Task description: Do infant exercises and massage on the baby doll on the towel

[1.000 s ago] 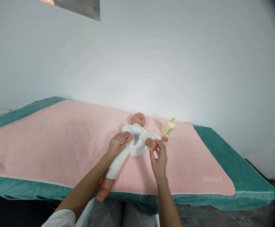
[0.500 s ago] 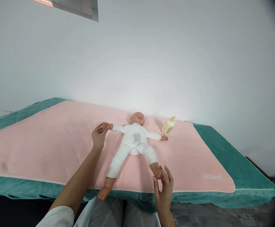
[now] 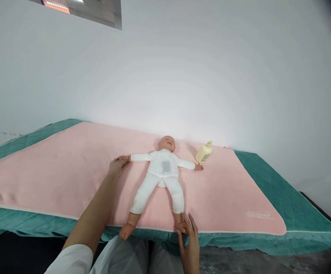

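Observation:
A baby doll [image 3: 163,164] with a white cloth body lies on its back on a pink mat [image 3: 219,194], limbs spread. At the doll's hand on the left side of the view, my left hand [image 3: 117,165] has its fingers closed around that small hand. My right hand [image 3: 190,243] is beside the doll's foot on the right side, its thumb and fingers curved about the foot and touching it. The doll's other foot [image 3: 127,230] hangs over the mat's front edge.
A pale yellow pump bottle [image 3: 203,152] stands beside the doll's outstretched hand on the right. Under the mat is a green quilted cover [image 3: 285,190]. A white wall [image 3: 182,76] rises behind the bed.
The doll's leg on the right has straightened and its foot has come down toward the front edge, with my right hand following. My left hand and the doll's hand have lowered slightly.

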The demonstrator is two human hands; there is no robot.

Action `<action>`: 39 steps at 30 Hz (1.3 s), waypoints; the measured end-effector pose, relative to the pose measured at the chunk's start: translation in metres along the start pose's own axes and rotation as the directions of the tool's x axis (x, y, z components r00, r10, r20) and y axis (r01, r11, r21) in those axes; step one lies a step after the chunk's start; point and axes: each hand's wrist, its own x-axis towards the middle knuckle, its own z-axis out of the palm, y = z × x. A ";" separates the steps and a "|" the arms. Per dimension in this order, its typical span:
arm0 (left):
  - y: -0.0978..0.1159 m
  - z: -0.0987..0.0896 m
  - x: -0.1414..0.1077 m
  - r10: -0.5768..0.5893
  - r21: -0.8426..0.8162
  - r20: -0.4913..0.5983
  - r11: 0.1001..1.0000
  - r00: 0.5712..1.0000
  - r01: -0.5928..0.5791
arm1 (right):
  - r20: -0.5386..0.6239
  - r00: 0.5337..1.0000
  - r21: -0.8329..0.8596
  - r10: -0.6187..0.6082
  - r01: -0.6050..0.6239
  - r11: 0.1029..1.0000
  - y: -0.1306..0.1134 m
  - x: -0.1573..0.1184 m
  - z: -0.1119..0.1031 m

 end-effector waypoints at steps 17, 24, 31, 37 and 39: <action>-0.003 0.035 -0.042 0.340 0.128 -0.037 0.934 0.940 -0.333 | -0.226 0.899 0.356 0.376 -0.283 0.891 -0.032 0.031 -0.008; -0.012 0.057 -0.099 0.502 0.298 0.447 0.697 0.740 -0.653 | -0.324 0.908 0.357 0.268 -0.145 0.923 -0.046 0.094 -0.006; -0.028 0.049 -0.106 0.452 0.341 0.703 0.463 0.549 -0.818 | -0.371 0.923 0.241 0.102 -0.010 0.970 -0.042 0.133 0.001; -0.033 0.043 -0.100 0.424 0.339 0.770 0.359 0.476 -0.870 | -0.341 0.937 0.174 0.073 -0.013 0.985 -0.042 0.148 0.003; -0.033 0.043 -0.099 0.429 0.317 0.801 0.289 0.418 -0.904 | -0.335 0.940 0.162 0.063 -0.008 0.987 -0.041 0.150 0.004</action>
